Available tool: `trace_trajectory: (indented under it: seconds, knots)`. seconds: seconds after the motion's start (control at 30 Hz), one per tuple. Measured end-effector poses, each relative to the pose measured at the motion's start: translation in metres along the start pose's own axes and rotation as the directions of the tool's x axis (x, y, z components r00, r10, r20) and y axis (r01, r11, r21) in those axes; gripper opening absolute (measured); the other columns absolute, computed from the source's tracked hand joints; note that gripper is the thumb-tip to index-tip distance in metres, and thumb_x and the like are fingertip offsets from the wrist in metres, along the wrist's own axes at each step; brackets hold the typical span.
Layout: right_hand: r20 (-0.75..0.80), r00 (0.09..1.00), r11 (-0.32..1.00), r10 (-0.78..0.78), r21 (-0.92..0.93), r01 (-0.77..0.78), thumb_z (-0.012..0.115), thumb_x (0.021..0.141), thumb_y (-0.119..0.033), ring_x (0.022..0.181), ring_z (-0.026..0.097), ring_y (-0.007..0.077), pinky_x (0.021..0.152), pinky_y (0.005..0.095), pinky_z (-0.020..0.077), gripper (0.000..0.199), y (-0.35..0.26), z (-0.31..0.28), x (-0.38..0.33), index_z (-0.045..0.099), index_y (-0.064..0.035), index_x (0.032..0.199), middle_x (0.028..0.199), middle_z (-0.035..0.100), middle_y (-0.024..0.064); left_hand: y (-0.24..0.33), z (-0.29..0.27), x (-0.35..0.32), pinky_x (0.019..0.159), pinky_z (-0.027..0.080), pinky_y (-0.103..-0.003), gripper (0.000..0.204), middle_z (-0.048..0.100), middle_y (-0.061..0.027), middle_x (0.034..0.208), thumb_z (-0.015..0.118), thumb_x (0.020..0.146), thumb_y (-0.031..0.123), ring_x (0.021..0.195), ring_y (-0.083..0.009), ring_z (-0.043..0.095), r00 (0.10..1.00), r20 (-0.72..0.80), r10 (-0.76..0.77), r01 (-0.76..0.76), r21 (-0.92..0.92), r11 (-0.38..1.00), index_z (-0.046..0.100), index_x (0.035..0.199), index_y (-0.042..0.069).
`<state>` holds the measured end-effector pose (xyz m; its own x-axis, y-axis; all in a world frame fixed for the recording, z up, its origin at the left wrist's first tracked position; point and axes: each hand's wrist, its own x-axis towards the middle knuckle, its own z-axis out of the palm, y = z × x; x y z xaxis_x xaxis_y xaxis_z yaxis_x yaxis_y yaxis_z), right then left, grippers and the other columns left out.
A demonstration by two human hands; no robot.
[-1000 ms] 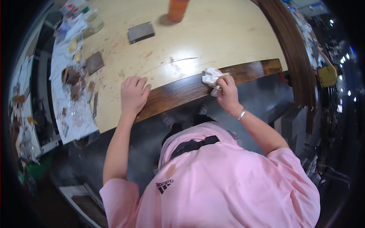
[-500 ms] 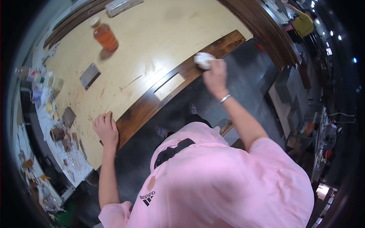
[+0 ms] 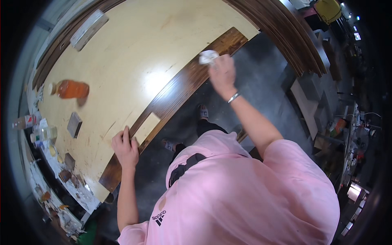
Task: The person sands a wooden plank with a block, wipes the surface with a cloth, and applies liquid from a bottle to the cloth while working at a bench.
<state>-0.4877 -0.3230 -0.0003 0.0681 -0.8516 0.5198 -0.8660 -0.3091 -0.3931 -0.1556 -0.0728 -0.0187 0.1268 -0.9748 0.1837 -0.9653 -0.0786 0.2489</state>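
A long, dark-stained wooden board lies along the near edge of a pale worktable. Toward its left end is a rectangular cutout, with the light tabletop showing through. My left hand is beside this cutout, its fingers bent over the board and gripping it. Further right, my right hand holds a crumpled white cloth against the board's surface. The cloth and the fingers are slightly blurred. A bracelet circles my right wrist.
An orange-filled bottle and a grey block are on the table's left side. Behind them lies a long whitish block. Dark wooden profiles are stacked at the far right. Scraps and containers crowd the left edge.
The view has turned, shifting the bottle and table. The cutout is now beside my left hand, and the board's left end shows beyond it. My right hand with the cloth appears further left.
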Motion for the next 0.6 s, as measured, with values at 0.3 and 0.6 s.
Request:
trace_trajectory:
  seconds: [0.3,0.6]
  knots:
    - [0.139,0.959,0.960,-0.246,-0.101,0.261,0.060,0.079,-0.017,0.077,0.056,0.0338,0.070,0.0447,0.0452,0.010,0.115,0.011,0.045,0.063,-0.0083,0.075,0.076,0.059,0.0143,0.014,-0.002,0.010,0.097,0.040,-0.046,0.050,0.053,-0.0149,0.111,0.061,0.086,0.017,0.106,-0.0336,0.051,0.990,0.092,-0.103,0.097,0.072,0.993,0.057,0.135,0.008]
    - [0.184,0.971,0.947,-0.154,0.308,0.092,0.076,0.075,-0.008,0.097,0.058,0.0351,0.084,0.0435,0.0480,0.019,0.193,0.025,0.081,0.066,-0.0040,0.090,0.096,0.059,0.0150,0.011,0.002,0.008,0.098,0.040,-0.046,0.051,0.052,-0.0159,0.113,0.059,0.084,0.017,0.107,-0.0348,0.050,0.983,0.117,-0.141,0.132,0.086,0.988,0.056,0.134,0.007]
